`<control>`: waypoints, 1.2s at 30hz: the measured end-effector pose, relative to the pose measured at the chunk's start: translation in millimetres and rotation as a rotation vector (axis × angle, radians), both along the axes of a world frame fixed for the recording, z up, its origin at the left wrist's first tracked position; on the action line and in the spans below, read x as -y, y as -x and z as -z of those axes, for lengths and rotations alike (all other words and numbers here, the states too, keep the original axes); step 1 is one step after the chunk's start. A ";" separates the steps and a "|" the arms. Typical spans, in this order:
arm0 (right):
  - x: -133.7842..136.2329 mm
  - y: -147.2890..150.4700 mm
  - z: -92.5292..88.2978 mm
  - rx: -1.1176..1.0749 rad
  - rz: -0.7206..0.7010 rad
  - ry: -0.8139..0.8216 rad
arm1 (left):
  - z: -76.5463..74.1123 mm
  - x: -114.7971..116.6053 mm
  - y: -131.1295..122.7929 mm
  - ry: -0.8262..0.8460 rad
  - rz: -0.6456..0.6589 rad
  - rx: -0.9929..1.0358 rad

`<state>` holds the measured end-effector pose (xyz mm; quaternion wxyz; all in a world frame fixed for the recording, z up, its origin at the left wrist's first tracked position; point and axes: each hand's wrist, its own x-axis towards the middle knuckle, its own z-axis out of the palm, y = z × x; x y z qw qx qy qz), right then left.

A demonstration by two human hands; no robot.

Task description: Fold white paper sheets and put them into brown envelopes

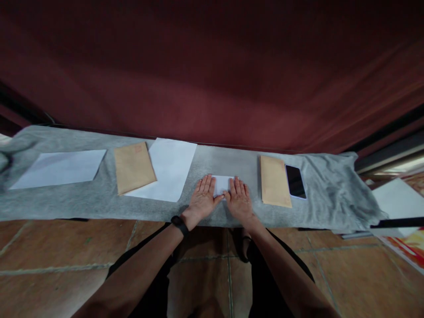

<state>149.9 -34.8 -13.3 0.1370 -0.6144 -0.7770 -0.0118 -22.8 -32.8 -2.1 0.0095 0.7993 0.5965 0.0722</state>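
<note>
A small folded white paper point(221, 183) lies flat on the grey cloth in front of me. My left hand point(204, 197) rests palm down on its left side, fingers stretched out. On the right side my right hand point(239, 198) lies flat in the same way, fingers pointing away from me. The two thumbs nearly meet at the paper's near edge. Both hands cover the paper's side edges.
Left of my hands, a brown envelope point(134, 168) overlaps a white sheet point(172, 165); farther left lies more white paper point(62, 167). To the right are brown envelopes point(274, 182) beside a phone point(296, 181). The grey cloth point(232, 159) meets a dark red curtain point(212, 101) behind.
</note>
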 end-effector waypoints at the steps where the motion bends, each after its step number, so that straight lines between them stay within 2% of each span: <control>1: -0.4 0.2 -1.3 0.001 0.000 0.001 | -0.4 0.2 -0.2 -0.002 0.001 -0.003; 8: -6.4 -0.9 -9.9 0.008 0.018 0.052 | -4.6 2.4 -3.7 -0.002 -0.016 0.007; 17: -9.8 4.0 -4.1 -0.005 -0.111 0.117 | -4.3 0.9 -2.4 0.032 0.065 0.029; 28: -12.2 4.3 3.1 0.014 -0.071 0.049 | -1.5 1.1 -2.8 0.029 0.060 0.041; 36: -13.0 -0.7 0.5 0.018 -0.014 0.078 | -5.3 0.0 2.9 0.043 0.053 0.012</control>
